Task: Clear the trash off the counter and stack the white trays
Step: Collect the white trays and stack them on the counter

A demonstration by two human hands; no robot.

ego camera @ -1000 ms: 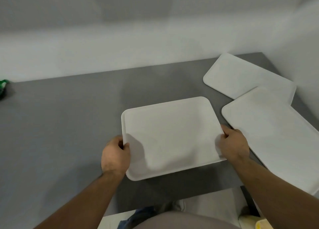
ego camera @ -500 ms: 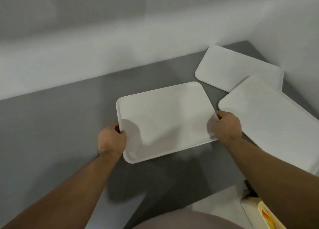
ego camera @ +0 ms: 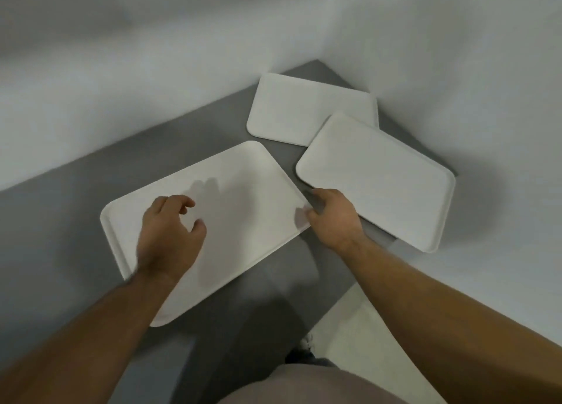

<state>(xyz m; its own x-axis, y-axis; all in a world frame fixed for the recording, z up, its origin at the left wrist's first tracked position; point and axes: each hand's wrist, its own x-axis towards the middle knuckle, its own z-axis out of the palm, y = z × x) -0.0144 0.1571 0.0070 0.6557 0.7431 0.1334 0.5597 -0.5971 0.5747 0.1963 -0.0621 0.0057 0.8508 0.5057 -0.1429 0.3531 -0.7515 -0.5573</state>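
Note:
Three white trays lie on the grey counter. The nearest white tray sits in front of me, its near corner past the counter's front edge. My right hand grips its right edge. My left hand hovers over the tray's left half with fingers curled and apart, holding nothing. A second tray lies to the right, just beyond my right hand. The third tray lies in the far corner, partly under the second one.
White walls meet at the counter's far right corner, close behind the two far trays. The counter's front edge runs below the near tray, with floor and my shoe beneath. No trash is in view.
My left hand has let go of the near tray's left edge and now hangs over its surface. The view has swung right, and the tray sits turned relative to before.

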